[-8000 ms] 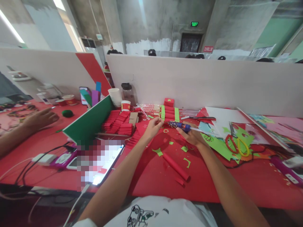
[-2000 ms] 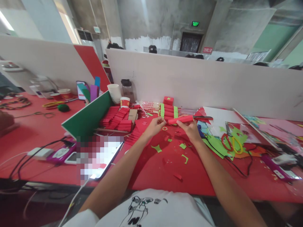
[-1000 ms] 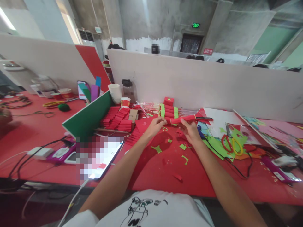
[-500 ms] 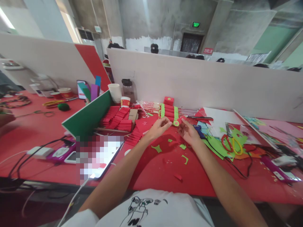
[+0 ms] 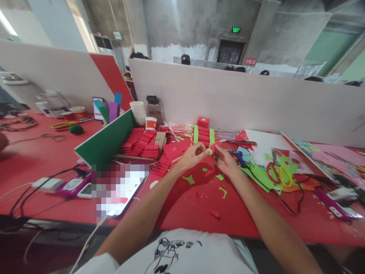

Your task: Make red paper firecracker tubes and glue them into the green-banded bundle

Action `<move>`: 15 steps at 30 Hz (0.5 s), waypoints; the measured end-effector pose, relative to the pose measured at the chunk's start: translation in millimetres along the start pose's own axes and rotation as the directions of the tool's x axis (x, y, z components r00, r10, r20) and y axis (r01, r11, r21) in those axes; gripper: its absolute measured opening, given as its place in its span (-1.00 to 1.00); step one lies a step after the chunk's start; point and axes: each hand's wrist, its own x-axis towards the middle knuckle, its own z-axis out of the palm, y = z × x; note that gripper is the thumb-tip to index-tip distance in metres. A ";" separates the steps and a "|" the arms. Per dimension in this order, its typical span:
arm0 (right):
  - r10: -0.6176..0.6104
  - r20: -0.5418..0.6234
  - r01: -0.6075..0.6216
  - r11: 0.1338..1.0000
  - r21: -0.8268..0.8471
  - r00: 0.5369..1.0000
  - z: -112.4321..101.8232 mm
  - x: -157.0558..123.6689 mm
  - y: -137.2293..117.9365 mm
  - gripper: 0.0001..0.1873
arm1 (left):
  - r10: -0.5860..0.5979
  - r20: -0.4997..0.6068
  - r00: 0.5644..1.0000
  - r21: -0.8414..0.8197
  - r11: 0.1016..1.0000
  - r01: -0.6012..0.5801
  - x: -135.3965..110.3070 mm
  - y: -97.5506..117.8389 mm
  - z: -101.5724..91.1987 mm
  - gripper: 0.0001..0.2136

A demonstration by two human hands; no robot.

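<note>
In front of me a small red paper roll with a light-green round end is held up between both hands. My right hand is closed on the roll from the right. At the green end, my left hand has its fingers curled, with thumb and fingertips pressed against the roll. Just behind lies a row of red rolls bound by green strips. A red block with a yellow star rests behind that row. Light-green paper scraps lie on the red table below my hands.
Stacked red paper strips and a green board stand left. A lit tablet lies nearer me. Right are scissors with red and yellow handles, green paper and a blue glue gun. A white partition closes the back.
The roll's green end has turned toward the left and come slightly nearer. My left hand has closed in, its thumb now at the green end.
</note>
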 end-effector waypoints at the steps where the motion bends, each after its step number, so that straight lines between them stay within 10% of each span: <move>1: 0.000 -0.005 0.000 1.000 0.002 1.000 0.4 0.0 -0.1 -0.81 | -0.002 0.003 1.000 0.002 1.000 0.002 0.1 -0.2 -0.3 -0.61; 15: -0.073 -0.034 0.073 0.997 -0.008 0.997 -6.3 8.4 2.2 -0.78 | 0.038 -0.086 0.996 -0.001 0.999 -0.039 2.0 -9.3 -1.5 -0.79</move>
